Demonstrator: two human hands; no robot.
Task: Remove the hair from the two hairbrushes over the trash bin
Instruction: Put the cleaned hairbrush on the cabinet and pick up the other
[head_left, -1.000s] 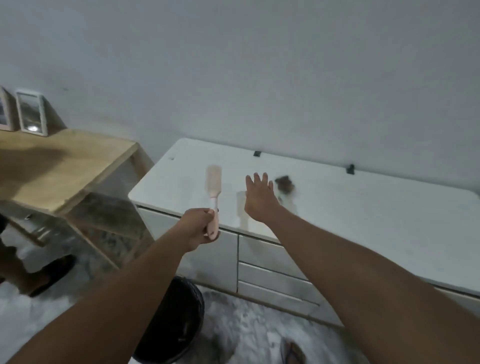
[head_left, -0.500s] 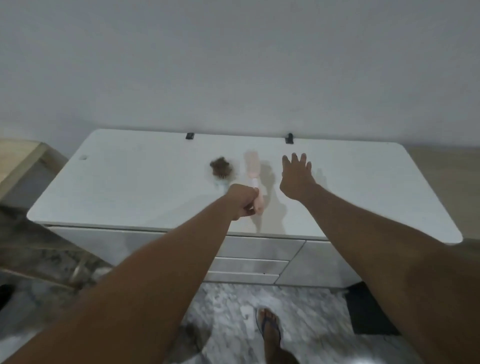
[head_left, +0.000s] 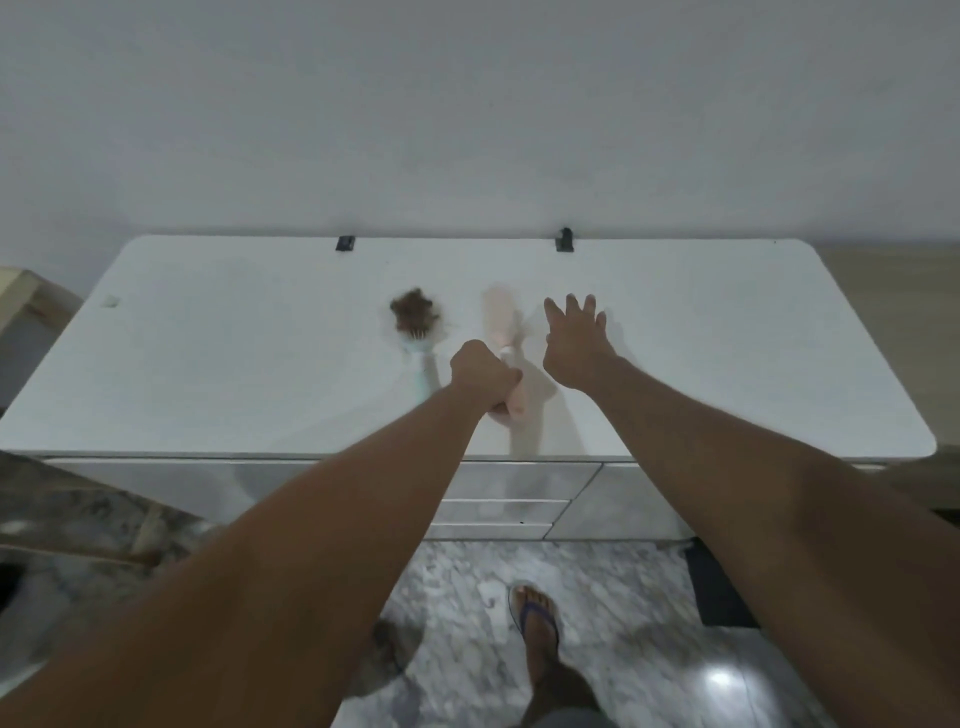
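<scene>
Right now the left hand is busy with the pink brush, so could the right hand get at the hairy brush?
Probably yes, but awkwardly: the open right hand would have to cross over the left hand and pink brush to reach the hairy brush.

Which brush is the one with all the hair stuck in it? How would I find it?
Look at the long white cabinet against the wall. Near the middle of its top lies a light blue hairbrush, just left of the left hand. It has a brown clump of hair on its head, while the pink hairbrush held in that hand shows no hair.
</scene>
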